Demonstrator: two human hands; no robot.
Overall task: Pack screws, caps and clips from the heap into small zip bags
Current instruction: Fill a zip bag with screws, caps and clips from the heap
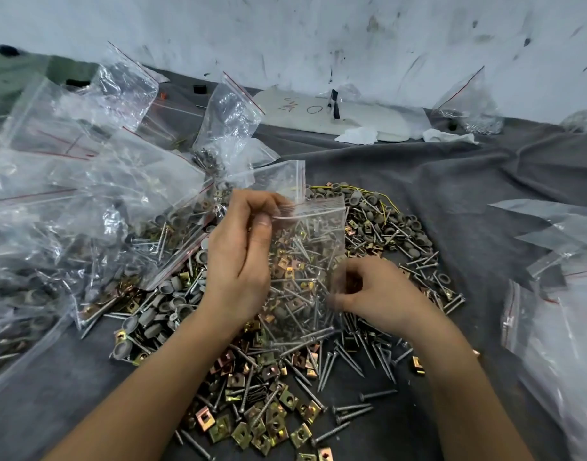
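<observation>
A heap of screws, grey caps and brass-coloured clips [272, 377] is spread on a grey cloth. Over its middle my left hand [242, 257] pinches the top edge of a small clear zip bag [313, 234], which hangs upright above the heap. My right hand [373, 294] is low beside the bag's bottom corner, its fingers curled down onto the heap and blurred; what they hold cannot be told. Grey caps [385, 214] lie mostly at the heap's far side, clips [262, 424] at the near side.
Filled zip bags [86, 227] pile up on the left. More clear bags [558, 294] lie at the right edge. A white sheet [318, 118] and crumpled tissue [357, 134] lie at the back by the stained wall. Grey cloth [468, 194] covers the surface.
</observation>
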